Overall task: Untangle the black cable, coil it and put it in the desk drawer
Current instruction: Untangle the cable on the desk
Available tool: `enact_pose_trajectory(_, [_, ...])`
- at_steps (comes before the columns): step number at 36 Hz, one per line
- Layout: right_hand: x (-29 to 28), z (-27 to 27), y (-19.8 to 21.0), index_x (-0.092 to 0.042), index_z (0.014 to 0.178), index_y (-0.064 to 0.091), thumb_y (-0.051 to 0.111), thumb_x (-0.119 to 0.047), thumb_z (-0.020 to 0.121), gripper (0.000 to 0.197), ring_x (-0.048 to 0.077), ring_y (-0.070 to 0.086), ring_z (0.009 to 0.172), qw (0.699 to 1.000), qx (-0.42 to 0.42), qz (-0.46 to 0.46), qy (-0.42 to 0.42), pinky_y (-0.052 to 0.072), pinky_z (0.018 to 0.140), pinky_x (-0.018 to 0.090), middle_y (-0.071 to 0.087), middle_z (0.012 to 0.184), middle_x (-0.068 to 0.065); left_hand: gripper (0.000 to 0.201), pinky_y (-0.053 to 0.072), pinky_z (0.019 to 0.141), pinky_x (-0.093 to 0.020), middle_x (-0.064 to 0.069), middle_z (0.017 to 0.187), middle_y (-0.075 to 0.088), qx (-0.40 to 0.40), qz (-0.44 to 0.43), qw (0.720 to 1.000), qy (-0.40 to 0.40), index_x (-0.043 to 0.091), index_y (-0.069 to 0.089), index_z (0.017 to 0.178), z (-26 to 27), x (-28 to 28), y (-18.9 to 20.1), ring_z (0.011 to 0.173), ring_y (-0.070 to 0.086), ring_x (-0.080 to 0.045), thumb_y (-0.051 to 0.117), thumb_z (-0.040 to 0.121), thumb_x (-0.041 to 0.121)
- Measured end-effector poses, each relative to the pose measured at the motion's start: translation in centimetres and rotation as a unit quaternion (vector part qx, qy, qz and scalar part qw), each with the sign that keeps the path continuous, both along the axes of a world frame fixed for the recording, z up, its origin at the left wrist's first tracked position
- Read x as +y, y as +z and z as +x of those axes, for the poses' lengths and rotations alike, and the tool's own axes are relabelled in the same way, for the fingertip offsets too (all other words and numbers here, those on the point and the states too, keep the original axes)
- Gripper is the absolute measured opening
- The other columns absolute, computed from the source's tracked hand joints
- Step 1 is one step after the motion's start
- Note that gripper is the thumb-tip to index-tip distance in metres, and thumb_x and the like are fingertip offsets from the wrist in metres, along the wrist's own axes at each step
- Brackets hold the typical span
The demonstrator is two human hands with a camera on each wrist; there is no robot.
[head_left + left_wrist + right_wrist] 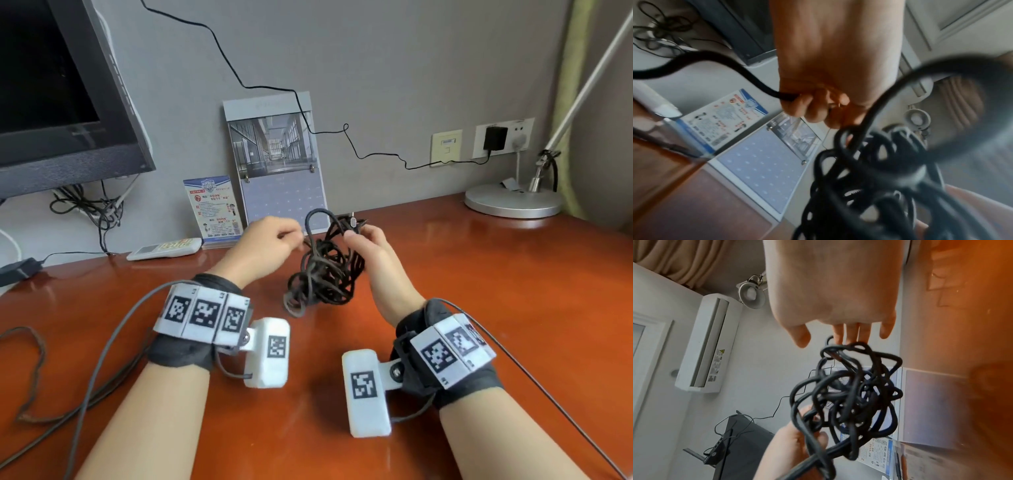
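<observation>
**The knot hangs between your two hands**

Your black cable (pixel 323 270) is up off the desk (pixel 496 308), bunched in a messy ball. It hangs down from your hands, so its long way runs top to bottom, with the lowest loops at or just above the wood.

Your left hand (pixel 265 241) is to the left of the ball. Its fingers (pixel 803 105) are curled tight round one strand, and that strand runs from the hand across to the knot. Your right hand (pixel 368 245) is to the right of the ball, up at its top. The head view shows its thumb pinching the cable near the plug end (pixel 354 224). From the right wrist view the fingers (pixel 851 334) look fairly straight, so the pinch looks light.

Both hands are about as close to the knot as each other. The strand in your left hand leads away to the left, so I think you pull that way while your right hand keeps the ball steady. Pull slowly, or the knot may get tighter.

The drawer is not in view.
</observation>
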State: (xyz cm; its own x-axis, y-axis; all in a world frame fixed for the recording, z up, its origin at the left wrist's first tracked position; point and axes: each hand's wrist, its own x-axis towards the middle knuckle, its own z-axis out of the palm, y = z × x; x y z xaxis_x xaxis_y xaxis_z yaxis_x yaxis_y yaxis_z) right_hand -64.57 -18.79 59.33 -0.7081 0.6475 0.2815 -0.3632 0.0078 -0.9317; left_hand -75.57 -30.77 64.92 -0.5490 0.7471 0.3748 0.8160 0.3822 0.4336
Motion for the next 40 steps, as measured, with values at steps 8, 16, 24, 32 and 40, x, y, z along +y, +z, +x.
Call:
enact_pose_trajectory(8, [0.6, -0.1, -0.1, -0.016, 0.113, 0.056, 0.054, -0.017, 0.092, 0.021, -0.003, 0.051, 0.081, 0.998, -0.018, 0.043, -0.036, 0.039, 0.071, 0.014, 0.056, 0.096, -0.006, 0.024, 0.024, 0.047, -0.023, 0.014, 0.039, 0.040, -0.154, 0.135, 0.978, 0.039, 0.003, 0.061, 0.084, -2.1, -0.4, -1.3, 0.043, 0.031, -0.003, 0.043, 0.098, 0.009])
enact_pose_trajectory(16, [-0.5, 0.2, -0.1, -0.015, 0.092, 0.056, 0.070, -0.014, 0.082, 0.017, 0.010, 0.050, 0.082, 0.988, -0.037, 0.145, 0.043, 0.040, 0.074, 0.014, 0.052, 0.091, -0.002, 0.020, 0.017, 0.048, -0.022, 0.004, 0.059, 0.028, -0.288, 0.207, 0.934, 0.038, 0.010, 0.055, 0.089, -2.1, 0.3, -1.6, 0.050, 0.023, -0.010, 0.039, 0.101, 0.014])
enact_pose_trajectory(24, [-0.2, -0.3, -0.5, -0.011, 0.096, 0.066, 0.068, -0.008, 0.082, 0.014, 0.014, 0.060, 0.085, 0.969, -0.070, 0.233, -0.038, 0.044, 0.076, 0.012, 0.068, 0.093, 0.003, 0.036, 0.022, 0.045, -0.022, 0.015, 0.041, 0.038, -0.191, 0.197, 0.961, 0.034, 0.020, 0.056, 0.065, -1.4, 0.4, -1.1, 0.046, 0.029, -0.008, 0.044, 0.099, 0.015])
enact_pose_trajectory(32, [0.2, -0.4, -0.3, -0.002, 0.107, 0.066, 0.057, -0.003, 0.089, 0.020, 0.020, 0.066, 0.077, 0.987, -0.016, 0.143, -0.071, 0.054, 0.057, 0.026, 0.069, 0.096, 0.014, 0.041, 0.034, 0.057, -0.021, 0.008, 0.044, 0.045, -0.024, 0.083, 0.996, 0.006, 0.026, 0.052, 0.054, -1.1, 0.0, -1.3, 0.049, 0.042, 0.002, 0.058, 0.092, 0.014])
enact_pose_trajectory(40, [-0.3, -0.9, -0.3, -0.019, 0.118, 0.049, 0.046, -0.016, 0.096, 0.022, 0.024, 0.059, 0.103, 0.999, 0.015, 0.039, -0.011, 0.046, 0.099, 0.047, 0.059, 0.114, 0.010, 0.035, 0.043, 0.079, -0.030, 0.006, 0.078, 0.067, -0.096, 0.026, 0.992, -0.077, 0.032, 0.064, 0.071, 0.6, 1.6, -1.3, 0.077, 0.058, -0.011, 0.050, 0.098, 0.014])
